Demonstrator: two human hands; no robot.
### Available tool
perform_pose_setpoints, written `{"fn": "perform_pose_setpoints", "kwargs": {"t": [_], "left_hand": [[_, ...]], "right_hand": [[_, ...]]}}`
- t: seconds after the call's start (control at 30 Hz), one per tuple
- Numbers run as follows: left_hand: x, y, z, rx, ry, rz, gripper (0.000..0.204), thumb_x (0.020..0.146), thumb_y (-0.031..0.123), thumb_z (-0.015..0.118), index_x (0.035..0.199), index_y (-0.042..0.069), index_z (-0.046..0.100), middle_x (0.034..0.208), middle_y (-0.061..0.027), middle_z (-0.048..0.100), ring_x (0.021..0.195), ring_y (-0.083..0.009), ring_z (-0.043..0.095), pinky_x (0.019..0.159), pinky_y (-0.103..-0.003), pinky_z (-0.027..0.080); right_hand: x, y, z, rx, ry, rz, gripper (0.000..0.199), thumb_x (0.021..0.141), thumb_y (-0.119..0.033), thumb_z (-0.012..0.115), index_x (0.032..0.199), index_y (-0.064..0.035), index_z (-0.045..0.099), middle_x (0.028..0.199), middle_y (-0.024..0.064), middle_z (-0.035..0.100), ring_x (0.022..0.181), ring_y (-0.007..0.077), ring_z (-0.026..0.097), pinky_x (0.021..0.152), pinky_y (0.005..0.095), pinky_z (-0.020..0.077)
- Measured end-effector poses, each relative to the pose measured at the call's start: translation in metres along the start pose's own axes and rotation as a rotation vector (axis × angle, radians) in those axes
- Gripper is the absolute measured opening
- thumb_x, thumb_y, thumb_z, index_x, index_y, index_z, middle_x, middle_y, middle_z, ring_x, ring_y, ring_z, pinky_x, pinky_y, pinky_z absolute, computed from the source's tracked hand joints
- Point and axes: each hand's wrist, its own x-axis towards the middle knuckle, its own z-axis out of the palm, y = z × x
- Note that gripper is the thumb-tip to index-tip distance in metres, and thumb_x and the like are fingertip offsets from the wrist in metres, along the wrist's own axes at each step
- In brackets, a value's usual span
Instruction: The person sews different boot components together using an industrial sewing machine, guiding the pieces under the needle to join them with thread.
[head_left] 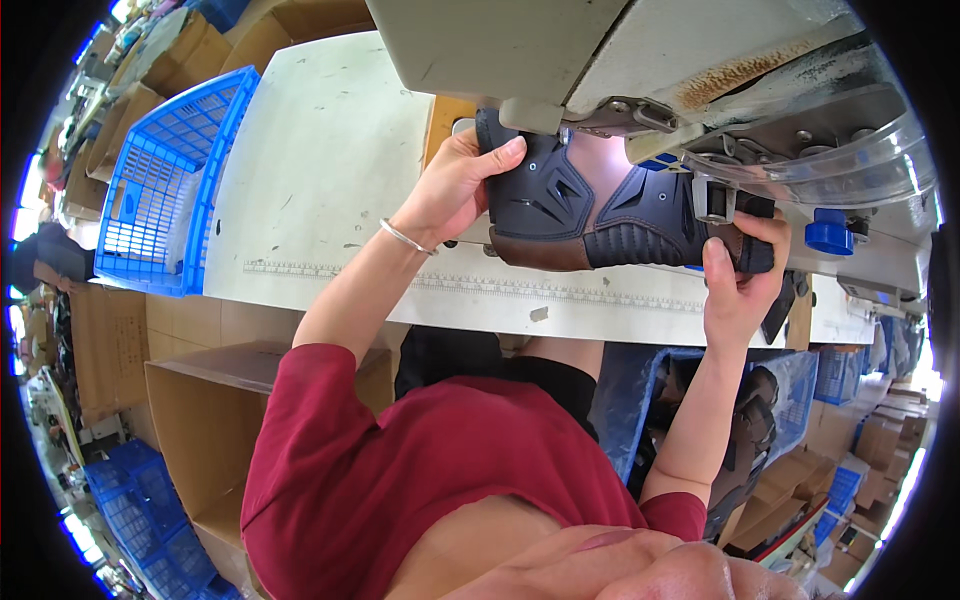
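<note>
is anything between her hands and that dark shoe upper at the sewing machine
Nothing visible: the left hand grips the shoe upper at its left end and the right hand pinches its right end, under the sewing machine head.

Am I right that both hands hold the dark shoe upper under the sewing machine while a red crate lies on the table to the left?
Not quite: the crate is blue, not red, as the head view shows. Otherwise yes: the left hand and right hand both hold the dark shoe upper under the sewing machine.
</note>
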Motion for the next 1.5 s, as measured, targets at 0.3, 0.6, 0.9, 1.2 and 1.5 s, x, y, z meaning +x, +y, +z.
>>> {"fn": "perform_pose_setpoints", "kwargs": {"t": [0.3,0.6,0.9,1.2,1.5], "left_hand": [[-0.002,-0.008,0.004,-0.022,0.027,0.077,0.020,0.091,0.016,0.064,0.105,0.002,0.063,0.097,-0.0055,0.068,0.086,-0.0132,0.066,0.078,-0.030,0.057],[-0.003,-0.013,0.011,-0.049,0.111,0.106,0.021,0.090,0.017,0.065,0.104,0.001,0.062,0.096,-0.0051,0.067,0.084,-0.0133,0.066,0.077,-0.029,0.056],[-0.003,-0.015,0.018,-0.114,0.126,0.157,0.015,0.090,0.013,0.064,0.097,0.000,0.064,0.092,-0.0047,0.068,0.081,-0.0128,0.065,0.075,-0.029,0.056],[-0.006,-0.015,0.023,-0.138,0.174,0.167,0.019,0.090,0.012,0.065,0.103,0.000,0.062,0.096,-0.0051,0.067,0.082,-0.0135,0.065,0.075,-0.030,0.057],[-0.005,-0.015,0.022,-0.133,0.176,0.160,0.019,0.090,0.015,0.066,0.103,0.002,0.062,0.096,-0.0048,0.067,0.083,-0.0126,0.065,0.074,-0.030,0.057]], "right_hand": [[0.015,0.008,-0.006,0.005,-0.002,0.040,0.038,0.079,-0.005,0.071,0.113,-0.0021,0.054,0.100,0.0025,0.056,0.068,0.0037,0.050,0.058,0.0171,0.0420],[0.020,0.013,-0.003,0.062,0.022,0.061,0.038,0.080,-0.002,0.069,0.115,-0.0014,0.054,0.094,0.0008,0.056,0.067,0.0028,0.050,0.056,0.0183,0.0406],[0.025,0.022,0.000,0.170,0.100,0.111,0.041,0.080,-0.004,0.071,0.116,-0.0015,0.052,0.091,0.0004,0.056,0.070,0.0045,0.051,0.061,0.0199,0.0427],[0.031,0.048,-0.015,0.208,0.053,0.143,0.038,0.085,-0.001,0.063,0.121,-0.0002,0.051,0.111,0.0056,0.060,0.096,0.0110,0.056,0.084,0.0248,0.0441],[0.032,0.043,-0.007,0.165,0.124,0.131,0.042,0.082,-0.004,0.069,0.120,-0.0018,0.051,0.104,0.0021,0.055,0.090,0.0083,0.052,0.078,0.0226,0.0433]]}}
